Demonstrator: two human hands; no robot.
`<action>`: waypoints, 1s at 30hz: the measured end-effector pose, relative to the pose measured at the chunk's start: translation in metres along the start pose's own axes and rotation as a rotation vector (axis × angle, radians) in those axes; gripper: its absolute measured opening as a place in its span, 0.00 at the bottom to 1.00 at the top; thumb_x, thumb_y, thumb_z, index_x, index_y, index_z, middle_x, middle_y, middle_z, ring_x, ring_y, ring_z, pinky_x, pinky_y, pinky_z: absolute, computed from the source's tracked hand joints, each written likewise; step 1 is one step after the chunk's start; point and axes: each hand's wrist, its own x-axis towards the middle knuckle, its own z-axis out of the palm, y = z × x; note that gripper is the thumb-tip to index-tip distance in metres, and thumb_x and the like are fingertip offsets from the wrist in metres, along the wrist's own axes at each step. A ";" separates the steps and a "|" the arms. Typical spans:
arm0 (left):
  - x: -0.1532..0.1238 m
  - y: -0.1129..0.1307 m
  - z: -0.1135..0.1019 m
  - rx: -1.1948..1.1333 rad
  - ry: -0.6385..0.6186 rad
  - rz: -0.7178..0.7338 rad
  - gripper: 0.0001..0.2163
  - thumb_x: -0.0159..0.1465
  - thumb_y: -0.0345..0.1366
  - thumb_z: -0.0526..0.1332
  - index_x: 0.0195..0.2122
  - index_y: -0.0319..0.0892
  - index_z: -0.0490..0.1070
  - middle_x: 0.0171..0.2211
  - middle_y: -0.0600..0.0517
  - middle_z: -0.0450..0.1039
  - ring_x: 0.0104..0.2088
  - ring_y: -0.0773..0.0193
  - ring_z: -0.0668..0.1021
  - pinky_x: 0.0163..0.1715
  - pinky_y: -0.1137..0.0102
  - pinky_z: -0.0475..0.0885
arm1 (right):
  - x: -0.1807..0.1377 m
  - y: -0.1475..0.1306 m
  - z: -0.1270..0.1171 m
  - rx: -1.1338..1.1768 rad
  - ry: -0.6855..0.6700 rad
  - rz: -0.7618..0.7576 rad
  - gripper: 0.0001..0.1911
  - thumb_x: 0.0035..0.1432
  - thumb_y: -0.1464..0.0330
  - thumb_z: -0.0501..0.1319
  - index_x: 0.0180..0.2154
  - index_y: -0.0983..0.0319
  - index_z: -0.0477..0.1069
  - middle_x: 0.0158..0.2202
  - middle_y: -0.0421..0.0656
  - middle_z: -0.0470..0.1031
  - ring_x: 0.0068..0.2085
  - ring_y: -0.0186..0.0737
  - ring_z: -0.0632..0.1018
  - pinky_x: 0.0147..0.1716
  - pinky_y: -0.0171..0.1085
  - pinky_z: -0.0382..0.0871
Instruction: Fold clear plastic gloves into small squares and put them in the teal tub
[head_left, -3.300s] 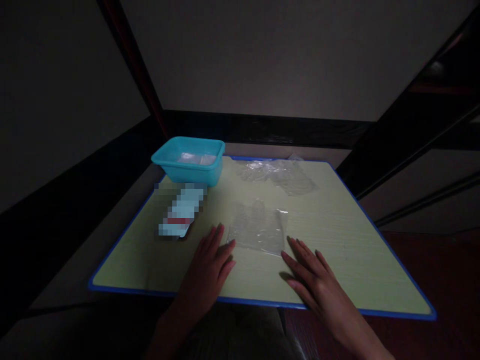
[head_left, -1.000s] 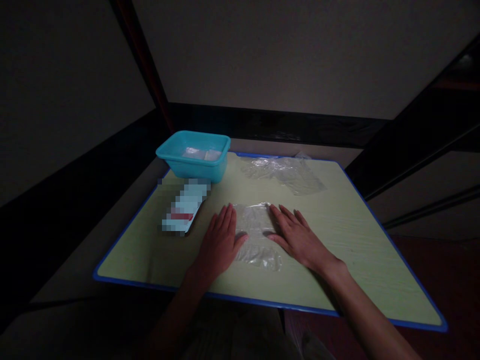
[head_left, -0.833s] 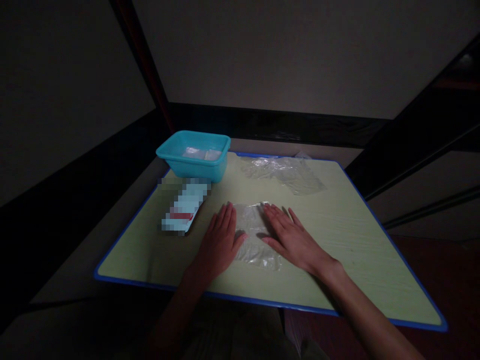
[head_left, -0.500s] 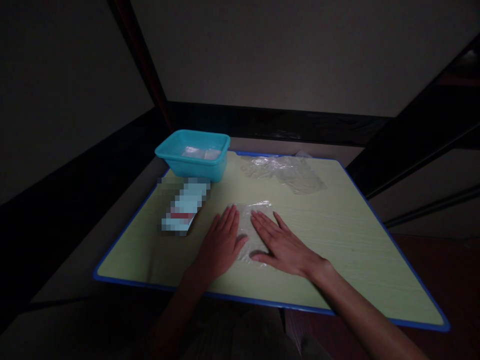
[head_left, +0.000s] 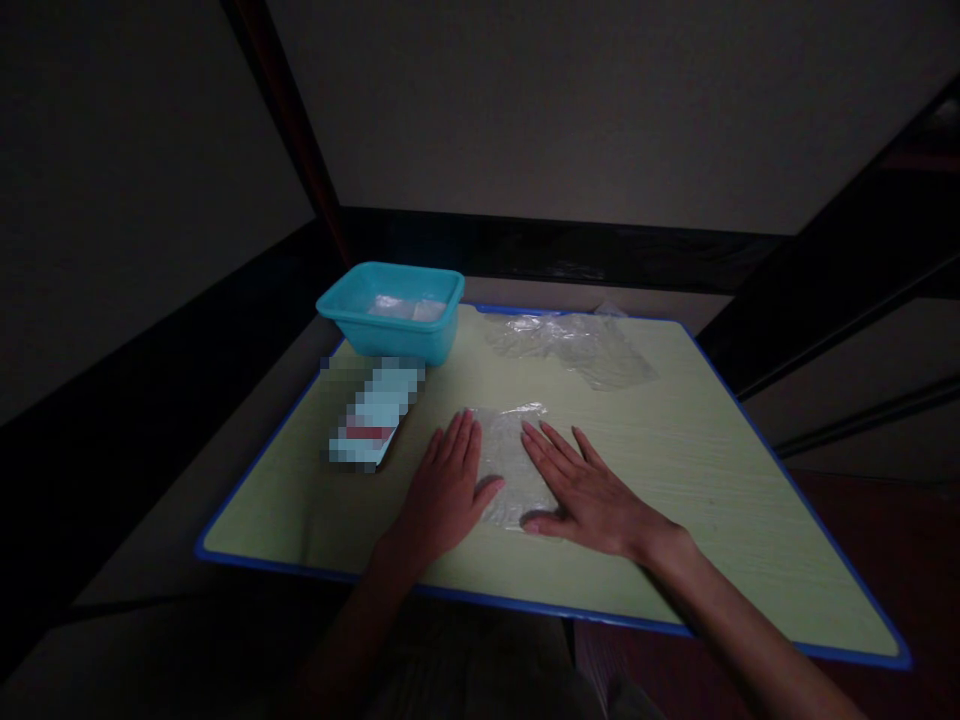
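A small clear plastic bag lies flat near the middle of the table, in the head view. My left hand rests palm down over its left edge, fingers stretched out. Over the right edge lies my right hand, also flat, with its fingers a little spread. Both hands cover parts of the bag's sides, and neither grips anything. Behind them, a larger crumpled sheet of clear plastic is spread towards the table's far edge.
At the far left corner stands a turquoise plastic basin with clear and white plastic pieces inside. In front of it lies a pale blue, pixelated oblong item. The pale table has a raised blue rim. A wall rises behind.
My right hand has slid to the right across the small bag, uncovering more of its middle. My left hand stays at the left edge. The view has shifted slightly.
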 end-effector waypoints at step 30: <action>-0.033 0.010 -0.032 -0.214 -0.046 -0.406 0.04 0.57 0.30 0.60 0.28 0.41 0.63 0.30 0.52 0.67 0.35 0.58 0.71 0.36 0.65 0.67 | 0.111 0.005 -0.060 0.256 -0.002 -0.362 0.15 0.53 0.83 0.53 0.41 0.68 0.71 0.42 0.51 0.74 0.45 0.44 0.74 0.44 0.42 0.66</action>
